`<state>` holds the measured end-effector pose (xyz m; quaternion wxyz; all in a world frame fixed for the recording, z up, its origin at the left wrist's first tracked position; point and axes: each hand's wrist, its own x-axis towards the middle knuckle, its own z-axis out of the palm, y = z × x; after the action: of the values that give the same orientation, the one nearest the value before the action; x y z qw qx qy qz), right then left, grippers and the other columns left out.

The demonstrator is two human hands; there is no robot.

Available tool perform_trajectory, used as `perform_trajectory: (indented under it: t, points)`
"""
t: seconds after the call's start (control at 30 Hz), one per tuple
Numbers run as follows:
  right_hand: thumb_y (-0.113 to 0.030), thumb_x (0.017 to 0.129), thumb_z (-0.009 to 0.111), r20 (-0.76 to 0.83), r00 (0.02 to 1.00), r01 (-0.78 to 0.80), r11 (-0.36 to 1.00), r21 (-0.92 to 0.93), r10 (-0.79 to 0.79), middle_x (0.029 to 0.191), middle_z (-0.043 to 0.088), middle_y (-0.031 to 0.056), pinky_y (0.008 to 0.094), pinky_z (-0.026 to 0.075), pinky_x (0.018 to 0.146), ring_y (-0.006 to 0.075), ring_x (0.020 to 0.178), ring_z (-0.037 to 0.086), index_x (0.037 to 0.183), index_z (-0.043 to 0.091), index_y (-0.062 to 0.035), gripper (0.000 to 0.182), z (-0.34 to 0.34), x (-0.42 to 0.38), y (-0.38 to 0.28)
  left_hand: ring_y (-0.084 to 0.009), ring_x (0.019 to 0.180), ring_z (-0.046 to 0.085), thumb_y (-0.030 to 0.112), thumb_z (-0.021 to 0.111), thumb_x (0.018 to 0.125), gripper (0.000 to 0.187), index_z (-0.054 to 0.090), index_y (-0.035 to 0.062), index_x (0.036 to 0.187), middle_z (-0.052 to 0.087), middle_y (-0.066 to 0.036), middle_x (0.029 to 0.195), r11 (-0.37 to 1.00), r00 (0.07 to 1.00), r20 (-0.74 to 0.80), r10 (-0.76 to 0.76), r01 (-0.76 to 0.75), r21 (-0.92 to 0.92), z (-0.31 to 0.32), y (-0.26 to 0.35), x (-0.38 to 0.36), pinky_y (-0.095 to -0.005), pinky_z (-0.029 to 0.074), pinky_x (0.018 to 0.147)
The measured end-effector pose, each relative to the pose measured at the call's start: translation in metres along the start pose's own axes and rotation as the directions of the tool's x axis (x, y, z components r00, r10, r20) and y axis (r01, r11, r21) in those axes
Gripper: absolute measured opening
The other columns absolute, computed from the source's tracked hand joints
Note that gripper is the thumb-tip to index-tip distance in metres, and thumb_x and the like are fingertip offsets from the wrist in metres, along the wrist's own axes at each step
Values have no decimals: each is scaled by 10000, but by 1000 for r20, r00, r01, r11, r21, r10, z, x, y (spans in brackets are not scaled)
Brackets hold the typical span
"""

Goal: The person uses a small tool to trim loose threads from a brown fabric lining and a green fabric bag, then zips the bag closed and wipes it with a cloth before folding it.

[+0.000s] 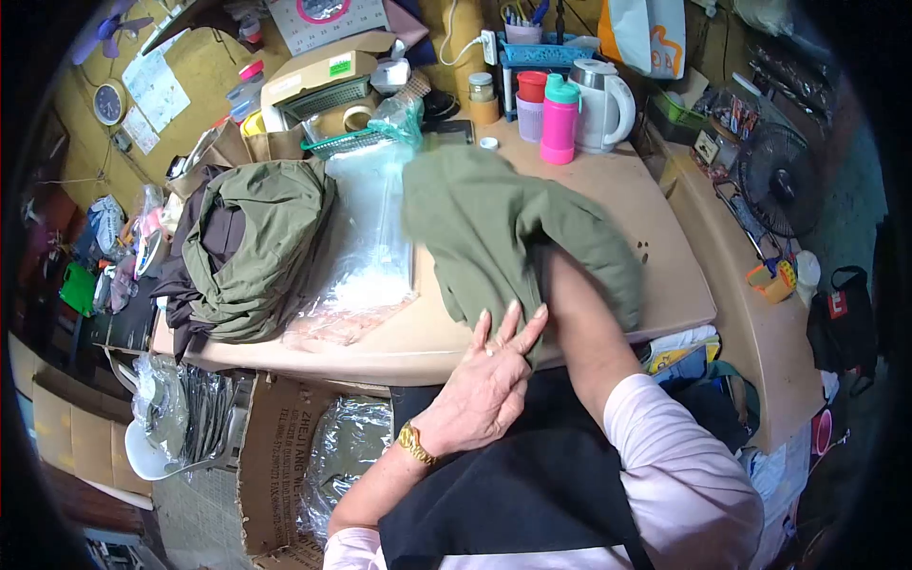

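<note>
An olive green garment (475,204) is spread and bunched over the middle of the table, its edges slightly blurred. My left hand (484,385), with a gold watch at the wrist, lies on the garment's near edge with the fingers apart. The right forearm reaches into an opening of the same garment, and my right hand is hidden inside the cloth. To the left sits a pile of olive and dark garments (261,237). Between the pile and the garment lies a stack of clear plastic bags (366,233).
At the back stand a pink bottle (560,123), an electric kettle (598,104), a jar (482,90) and a green basket (347,142). A fan (784,180) is at the right. Below the table's front edge is an open cardboard box (275,465) with plastic-wrapped items.
</note>
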<state>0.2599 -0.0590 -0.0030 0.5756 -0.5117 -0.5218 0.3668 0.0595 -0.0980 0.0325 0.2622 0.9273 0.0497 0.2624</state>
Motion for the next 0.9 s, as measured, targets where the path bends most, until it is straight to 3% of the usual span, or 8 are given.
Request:
perform_trajectory:
  t: [0.17, 0.33, 0.53, 0.57, 0.6, 0.67, 0.77, 0.9]
  points:
    - [-186, 1005, 529, 5, 1000, -30, 1000, 5, 30, 1461, 490, 198, 402, 381, 1122, 304, 1361, 459, 1446, 454, -15, 479, -30, -32, -28, -444, 1526, 19, 292, 632, 925, 589, 417, 60, 1422, 109, -271, 1637, 973, 939, -261, -224, 203, -107, -27, -16, -32, -566, -4, 1214]
    - [-185, 1003, 530, 22, 998, -64, 998, -9, 64, 1453, 494, 202, 404, 385, 1117, 309, 1355, 464, 1443, 457, -14, 477, -28, -51, -26, -325, 1542, 88, 562, 302, 1029, 753, 234, 38, 1566, 169, -200, 1644, 824, 856, -357, -373, 129, -552, -24, -55, -17, -444, 84, 1235]
    - [-183, 1001, 531, 17, 997, -78, 997, -17, 79, 1445, 499, 207, 407, 389, 1112, 314, 1347, 470, 1440, 461, -13, 475, -24, -51, -24, -312, 1540, 119, 525, 178, 1052, 693, 465, 47, 1463, 362, -152, 1584, 757, 888, -300, -348, 77, -649, 7, -76, -7, -431, 40, 1238]
    - [-183, 1001, 531, 21, 997, -77, 997, -17, 78, 1443, 500, 208, 407, 390, 1111, 315, 1346, 471, 1439, 461, -13, 475, -22, -49, -25, -322, 1378, 456, 469, 211, 1072, 623, 616, 38, 1266, 591, -166, 1377, 829, 794, -497, -351, 16, -559, 13, -78, 0, -440, 311, 1149]
    - [-183, 1001, 531, 27, 997, -76, 997, -18, 77, 1442, 501, 209, 408, 390, 1110, 316, 1344, 472, 1438, 462, -12, 475, -20, -47, -24, -322, 1378, 456, 469, 211, 1072, 623, 616, 38, 1266, 591, -166, 1377, 830, 782, -507, -363, 24, -557, 20, -92, -4, -440, 311, 1149]
    - [-182, 1000, 531, 29, 997, -72, 997, -18, 72, 1439, 502, 211, 409, 392, 1109, 318, 1342, 474, 1437, 463, -12, 474, -16, -44, -25, -279, 967, 666, 409, 288, 1079, 531, 644, 18, 1033, 718, -135, 1058, 493, 752, -267, -603, 89, -866, 31, -117, -14, -435, 496, 824]
    - [-182, 999, 531, 52, 996, -67, 997, -27, 68, 1435, 505, 214, 410, 394, 1106, 321, 1338, 477, 1435, 465, -11, 473, -9, -31, -26, -206, 647, 577, 337, 330, 1078, 464, 592, -1, 897, 657, -78, 757, 725, 769, -351, -534, 203, -658, 49, -98, 3, -416, 432, 585]
    - [-181, 998, 532, 58, 997, -49, 999, -17, 50, 1429, 508, 217, 411, 396, 1102, 324, 1333, 481, 1433, 468, -11, 472, -7, -29, -28, -199, 672, 583, 298, 404, 1043, 390, 605, -6, 905, 618, -76, 733, 820, 761, -356, -543, 388, -421, 55, -83, 8, -390, 468, 630]
